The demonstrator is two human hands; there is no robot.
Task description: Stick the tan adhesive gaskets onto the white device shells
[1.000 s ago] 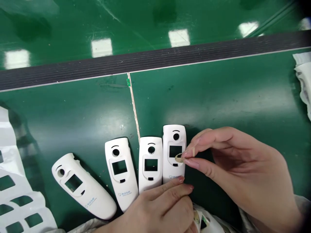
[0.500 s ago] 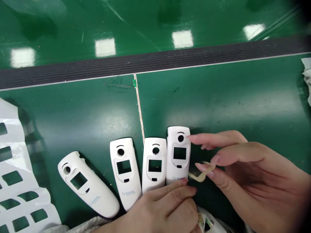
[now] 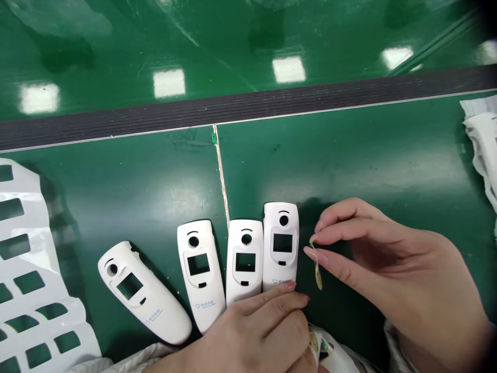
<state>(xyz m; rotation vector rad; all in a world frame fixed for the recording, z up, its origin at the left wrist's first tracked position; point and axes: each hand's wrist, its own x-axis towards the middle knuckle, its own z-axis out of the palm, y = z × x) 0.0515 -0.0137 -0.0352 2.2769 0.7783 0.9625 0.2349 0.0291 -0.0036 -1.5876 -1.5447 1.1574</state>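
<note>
Bright overhead lights leave white glare patches on the glossy green floor (image 3: pixel 217 36), a softer sheen lies on the worktop (image 3: pixel 128 171), a soft shadow falls beside the right hand (image 3: pixel 392 264), and the corners darken.

The right hand (image 3: pixel 392 264) has free green mat (image 3: pixel 341 155) above it; white plastic casings (image 3: pixel 280 243) block its way left.

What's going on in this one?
A person's right hand pinches a thin tan strip between thumb and finger, just beside four white plastic device casings lined up on a green workbench. The left hand lies against the casings' lower ends.
</note>
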